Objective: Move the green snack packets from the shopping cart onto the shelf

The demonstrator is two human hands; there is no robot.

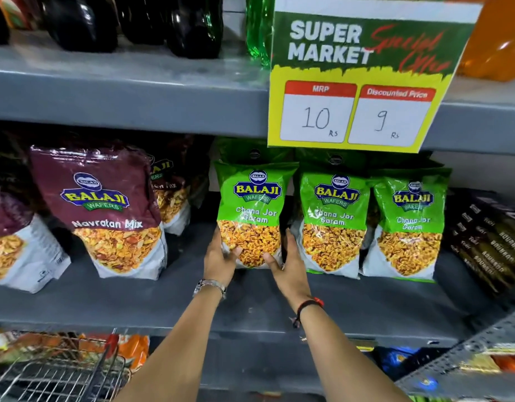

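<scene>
A green snack packet (255, 204) stands upright on the grey shelf (192, 297), gripped at its lower corners from both sides. My left hand (220, 256) holds its bottom left and my right hand (288, 262) its bottom right. Two more green packets (334, 219) (410, 224) stand to its right, with others behind them. The wire shopping cart (56, 372) shows at the bottom left, and I cannot make out its contents.
Maroon snack bags (102, 210) fill the shelf's left side, dark packets (491, 245) the far right. A price sign (360, 79) hangs from the upper shelf, which carries dark, green and orange bottles. A lower shelf of goods sits below.
</scene>
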